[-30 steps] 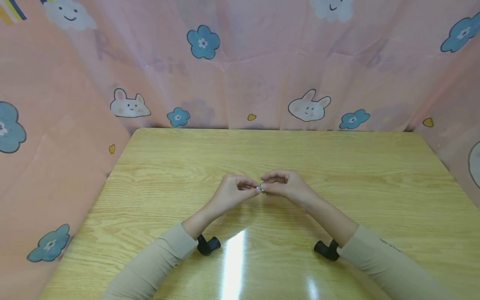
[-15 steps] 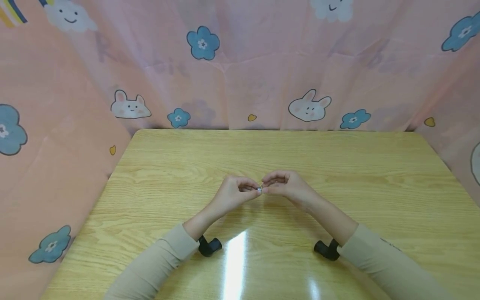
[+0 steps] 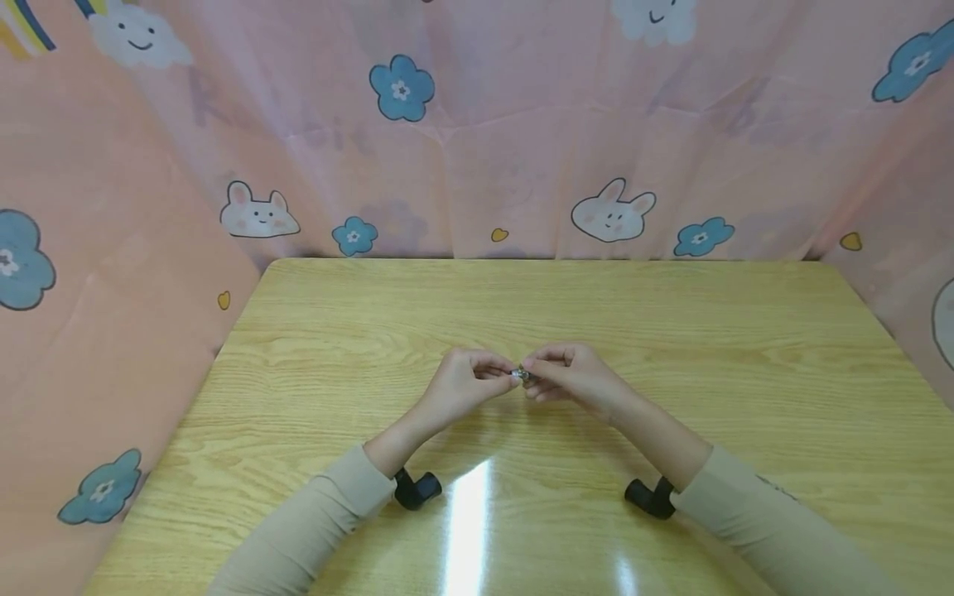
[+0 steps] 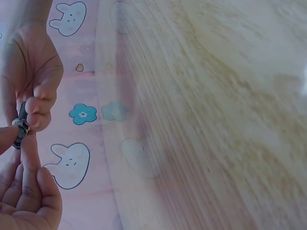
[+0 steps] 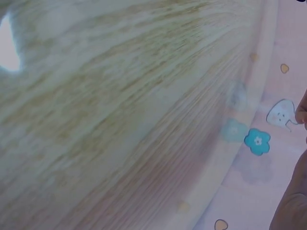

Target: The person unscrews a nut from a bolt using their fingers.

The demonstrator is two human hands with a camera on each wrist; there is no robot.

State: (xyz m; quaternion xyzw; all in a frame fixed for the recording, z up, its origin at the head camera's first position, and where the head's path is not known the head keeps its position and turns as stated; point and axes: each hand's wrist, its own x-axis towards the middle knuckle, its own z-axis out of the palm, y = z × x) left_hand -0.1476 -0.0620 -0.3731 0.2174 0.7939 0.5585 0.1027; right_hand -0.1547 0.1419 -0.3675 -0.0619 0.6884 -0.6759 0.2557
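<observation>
A small metal bolt with a nut [image 4: 20, 123] on it is between my two hands, above the table. Its dark threaded shank [image 4: 23, 111] points toward the right hand. My left hand [image 3: 464, 381] pinches the head end between thumb and forefinger, its other fingers curled loosely. From the other side, my right hand [image 3: 577, 377] has thumb and forefinger at the nut, the fingertips partly hiding it. In the head view the bolt [image 3: 520, 375] is tiny and glints. Only the edge of the right hand [image 5: 295, 201] enters the right wrist view; the bolt is outside it.
The wood-grain table [image 3: 358, 314] lies beneath both hands, with a bright reflection near its front. Pink printed cloth [image 3: 477, 165] stands behind and at both sides. Black wrist devices [image 3: 417, 490] protrude under the sleeves.
My right thumb and fingers have rolled round the bolt: the thumb moved up and away, the fingers came lower. The left hand stays nearly in place.
</observation>
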